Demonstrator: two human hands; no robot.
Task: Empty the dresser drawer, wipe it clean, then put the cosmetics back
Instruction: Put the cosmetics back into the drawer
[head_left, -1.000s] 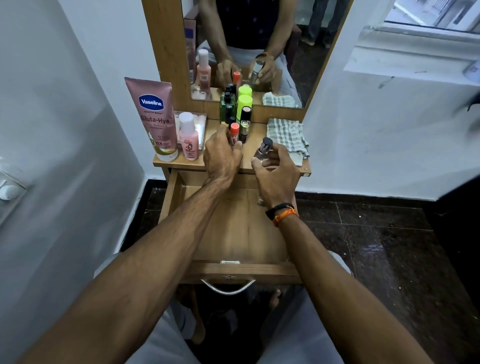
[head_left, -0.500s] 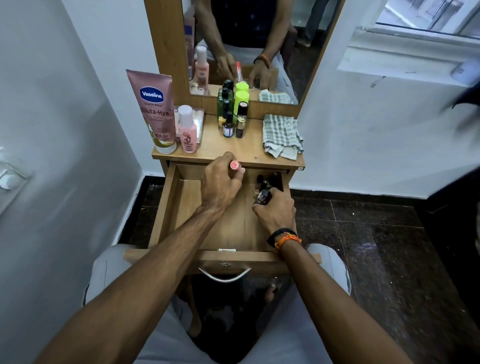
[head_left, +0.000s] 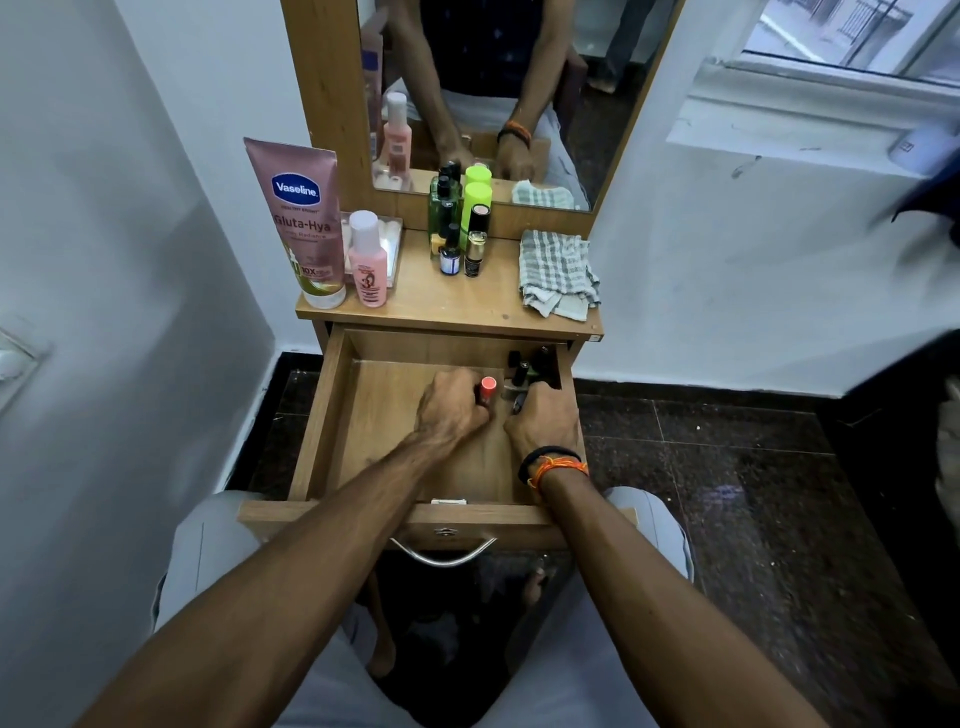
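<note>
Putting-back step, judging by the open drawer (head_left: 332, 415): left hand (head_left: 452, 410) grips a red-capped tube (head_left: 487, 391), right hand (head_left: 543, 421) clasps a small dark bottle (head_left: 519, 402) beside stowed ones. Next, release, then fetch the desk (head_left: 457, 306) bottles (head_left: 460, 234).

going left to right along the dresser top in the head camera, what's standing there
Vaseline tube → pink bottle → small blue-labelled bottle → small gold-capped bottle → checked cloth.
</note>
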